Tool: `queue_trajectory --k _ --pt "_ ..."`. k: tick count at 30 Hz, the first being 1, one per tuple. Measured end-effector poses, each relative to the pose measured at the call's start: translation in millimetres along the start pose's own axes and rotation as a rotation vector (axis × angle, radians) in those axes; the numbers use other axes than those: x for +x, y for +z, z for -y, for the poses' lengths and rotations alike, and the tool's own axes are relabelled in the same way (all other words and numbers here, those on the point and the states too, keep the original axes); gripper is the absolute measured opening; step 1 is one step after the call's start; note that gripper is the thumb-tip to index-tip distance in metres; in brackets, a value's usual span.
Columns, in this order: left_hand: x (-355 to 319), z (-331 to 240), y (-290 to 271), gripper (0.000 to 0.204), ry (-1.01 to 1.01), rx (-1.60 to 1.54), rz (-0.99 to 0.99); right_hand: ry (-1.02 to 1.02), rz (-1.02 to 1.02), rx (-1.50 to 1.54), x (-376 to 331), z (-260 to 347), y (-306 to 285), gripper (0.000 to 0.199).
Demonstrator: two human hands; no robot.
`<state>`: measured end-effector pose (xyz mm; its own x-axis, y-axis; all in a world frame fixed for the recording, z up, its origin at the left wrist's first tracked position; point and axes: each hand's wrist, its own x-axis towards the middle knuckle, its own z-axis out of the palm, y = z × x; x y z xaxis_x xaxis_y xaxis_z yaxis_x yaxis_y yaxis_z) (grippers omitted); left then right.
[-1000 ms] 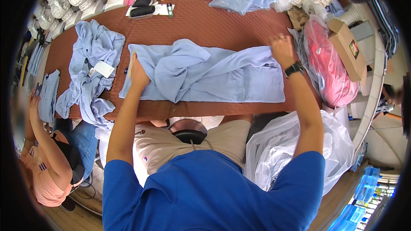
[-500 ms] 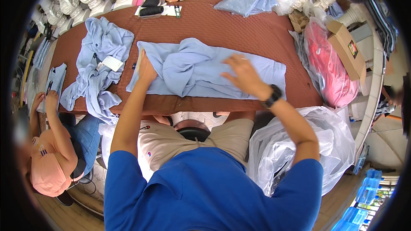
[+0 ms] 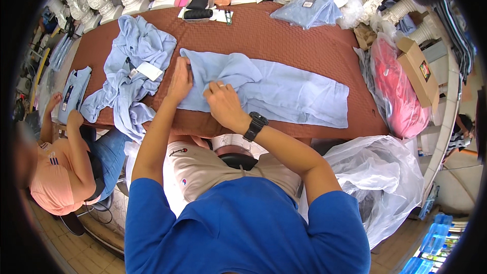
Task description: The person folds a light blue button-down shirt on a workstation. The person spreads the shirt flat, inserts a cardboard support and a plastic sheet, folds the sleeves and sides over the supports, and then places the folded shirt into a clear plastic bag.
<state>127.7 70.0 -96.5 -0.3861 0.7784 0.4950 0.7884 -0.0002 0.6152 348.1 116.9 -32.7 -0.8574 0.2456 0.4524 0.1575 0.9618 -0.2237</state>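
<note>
A light blue garment [image 3: 299, 91] lies lengthwise across the table in front of me, smooth at its right part and bunched into loose folds at its left. My left hand [image 3: 181, 80] is closed at the garment's left end, its fingertips partly hidden by the cloth edge. Close beside it, my right hand [image 3: 225, 104] has curled fingers closed on the loose cloth left of the middle. A black watch sits on the right wrist. To the left of my hands, a second light blue garment [image 3: 144, 40] lies crumpled, with a white tag [image 3: 149, 71] on it.
The table has a brown cloth [image 3: 253, 25]. At its back are a black roll [image 3: 198, 14] and bagged blue clothes [image 3: 309, 7]. A red bagged bundle [image 3: 393, 86] and a cardboard box [image 3: 417, 71] stand right. Clear plastic [image 3: 375, 182] lies beside my lap. A co-worker [image 3: 63, 172] sits left.
My right hand has moved left from over the garment's right part to the folds near my left hand. The whole view has shifted slightly. The co-worker's hands have moved apart.
</note>
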Motion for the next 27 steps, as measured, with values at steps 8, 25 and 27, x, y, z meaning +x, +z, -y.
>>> queue_trajectory --k 8,25,27 --pt "1 -12 -8 0.034 0.139 0.299 -0.134 0.176 -0.288 0.043 12 -104 -39 0.021" --pt "-3 2 -6 0.017 0.045 0.440 -0.202 0.451 -0.138 -0.155 -85 -169 -39 0.046" --pt "-2 1 -5 0.013 0.090 0.439 -0.227 0.595 -0.089 -0.323 -96 -179 -53 0.053"
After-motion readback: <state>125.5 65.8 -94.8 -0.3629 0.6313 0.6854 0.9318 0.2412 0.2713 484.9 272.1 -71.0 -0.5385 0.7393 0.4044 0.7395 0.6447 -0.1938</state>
